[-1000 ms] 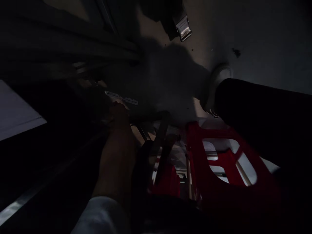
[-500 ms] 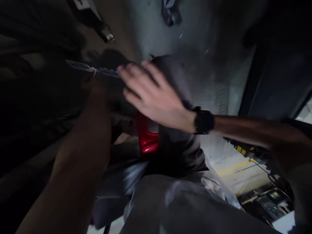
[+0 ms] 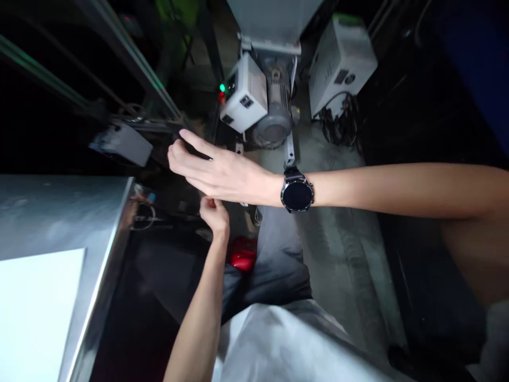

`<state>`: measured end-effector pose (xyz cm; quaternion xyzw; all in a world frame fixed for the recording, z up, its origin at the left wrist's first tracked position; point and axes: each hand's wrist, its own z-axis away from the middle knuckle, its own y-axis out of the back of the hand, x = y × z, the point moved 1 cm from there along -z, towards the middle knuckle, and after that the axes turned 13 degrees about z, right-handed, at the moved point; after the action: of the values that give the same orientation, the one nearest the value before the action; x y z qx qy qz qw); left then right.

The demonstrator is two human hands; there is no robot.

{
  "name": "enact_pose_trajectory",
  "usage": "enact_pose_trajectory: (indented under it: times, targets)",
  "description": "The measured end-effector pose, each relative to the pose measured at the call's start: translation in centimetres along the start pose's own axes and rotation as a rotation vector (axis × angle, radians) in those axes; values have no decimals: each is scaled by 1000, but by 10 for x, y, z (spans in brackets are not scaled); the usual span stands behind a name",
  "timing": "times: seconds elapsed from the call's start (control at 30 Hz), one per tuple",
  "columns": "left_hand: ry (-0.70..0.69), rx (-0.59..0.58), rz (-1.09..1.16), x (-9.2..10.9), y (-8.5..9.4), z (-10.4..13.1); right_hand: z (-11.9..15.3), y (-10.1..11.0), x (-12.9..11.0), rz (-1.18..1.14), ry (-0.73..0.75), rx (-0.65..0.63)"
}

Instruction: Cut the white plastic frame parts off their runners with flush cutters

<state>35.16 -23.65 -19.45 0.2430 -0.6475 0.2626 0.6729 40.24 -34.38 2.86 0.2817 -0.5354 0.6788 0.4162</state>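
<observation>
My right hand reaches across from the right with its back to me and a dark round watch on the wrist. Its little finger stands apart, while the other fingers bend slightly downward; the thumb and palm are hidden. Just below it is my left hand, fingers curled and pressed together. The left fingertips meet the lower edge of the right hand in the picture; whether they touch or pinch anything is hidden.
Ahead stand a grey motor, a white box and a larger white box with coiled black cables. A metal table bearing a white sheet is at left. Something glossy red lies beside my leg.
My view has swung round, bringing the motor, boxes and table into sight. My left hand has come right, beneath my right hand, whose fingers are now more bent. The bundle of white lines is out of view.
</observation>
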Motion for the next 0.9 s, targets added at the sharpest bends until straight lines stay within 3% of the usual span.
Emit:
enact_pose_trajectory:
  times: [0.07, 0.2, 0.27, 0.43, 0.7, 0.8, 0.9]
  targets:
    - [-37, 15, 106, 9, 14, 19, -4, 5, 31, -110, -66, 46]
    - [-124, 4, 323, 34, 38, 62, -13, 26, 83, -479, -445, 166]
    - [-161, 2, 411, 51, 50, 83, -21, 36, 105, -601, -536, 224]
    - [-211, 47, 570, 99, 83, 115, -51, 47, 157, -637, -589, 381]
    - [-288, 174, 719, 151, 138, 134, -115, 61, 215, -623, -581, 510]
    - [-251, 233, 779, 162, 159, 142, -121, 56, 244, -765, -581, 540]
    - [-229, 319, 863, 176, 185, 152, -101, 43, 269, -1139, -757, 516]
